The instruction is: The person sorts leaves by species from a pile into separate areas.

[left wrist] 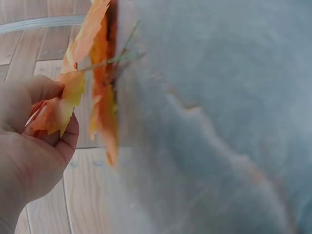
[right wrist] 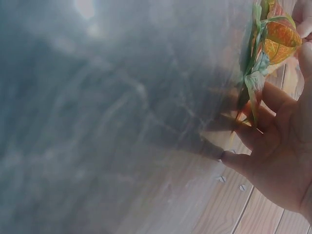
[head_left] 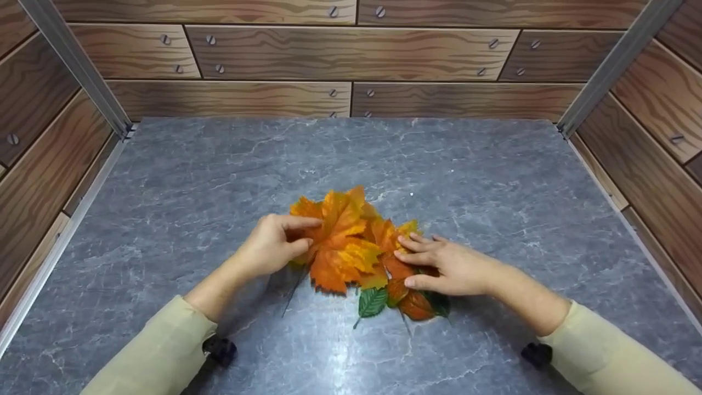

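Note:
Between thumb and fingers, my left hand (head_left: 269, 247) pinches the left edge of a large orange-yellow artificial maple leaf (head_left: 340, 236). The left wrist view shows this leaf (left wrist: 73, 92) lifted off the table, apart from another orange leaf (left wrist: 103, 117) beyond it. My right hand (head_left: 452, 266) rests with spread fingers on the right part of the leaf pile, over smaller orange leaves (head_left: 388, 236). Below those fingers lie a reddish-brown leaf (head_left: 415, 306) and a green leaf (head_left: 372, 303). In the right wrist view, the hand (right wrist: 273, 156) touches green and red leaves (right wrist: 256, 87).
A grey marble-patterned table (head_left: 219, 164) lies under the leaves. Wood-plank-patterned walls (head_left: 351, 52) with metal corner posts (head_left: 82, 71) enclose its back and sides. Thin dark stems (head_left: 294, 293) stick out from the pile toward the front.

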`<action>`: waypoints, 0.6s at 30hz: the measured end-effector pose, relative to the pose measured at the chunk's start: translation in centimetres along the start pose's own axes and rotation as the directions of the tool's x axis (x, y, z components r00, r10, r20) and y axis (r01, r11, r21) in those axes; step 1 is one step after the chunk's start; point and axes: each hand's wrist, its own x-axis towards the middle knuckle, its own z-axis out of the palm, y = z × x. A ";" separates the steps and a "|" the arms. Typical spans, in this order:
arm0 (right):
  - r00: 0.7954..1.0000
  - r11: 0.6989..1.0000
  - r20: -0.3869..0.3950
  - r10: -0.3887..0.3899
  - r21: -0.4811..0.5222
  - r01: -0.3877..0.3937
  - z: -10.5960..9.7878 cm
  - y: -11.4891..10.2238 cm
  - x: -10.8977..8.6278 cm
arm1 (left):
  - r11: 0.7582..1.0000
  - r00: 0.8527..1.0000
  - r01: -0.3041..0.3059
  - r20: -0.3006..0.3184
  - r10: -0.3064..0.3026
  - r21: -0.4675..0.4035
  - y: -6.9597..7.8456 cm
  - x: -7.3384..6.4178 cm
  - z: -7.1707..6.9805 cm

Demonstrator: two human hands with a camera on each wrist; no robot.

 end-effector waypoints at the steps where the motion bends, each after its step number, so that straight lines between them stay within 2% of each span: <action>1: 1.000 1.000 -0.003 -0.002 0.004 0.002 0.1 0.0 0.0 | 1.000 1.000 0.005 -0.010 -0.005 -0.021 0.2 -0.1 -0.3; 5: 1.000 1.000 -0.005 -0.002 0.009 0.002 0.2 0.0 0.0 | 0.994 0.997 0.013 -0.070 -0.021 -0.104 1.1 -0.2 -1.7; 9: 1.000 1.000 -0.002 -0.005 0.020 0.005 0.1 0.0 0.0 | 0.985 0.987 -0.017 -0.161 -0.011 -0.170 1.4 0.0 -3.5; 13: 1.000 1.000 -0.003 -0.006 0.020 0.006 0.1 0.1 0.0 | 0.980 0.960 -0.042 -0.280 -0.015 -0.197 1.2 0.3 -5.6; 18: 1.000 1.000 0.000 -0.002 0.025 0.002 0.0 0.2 0.1 | 0.978 0.919 -0.022 -0.390 -0.063 -0.209 -0.3 0.6 -8.3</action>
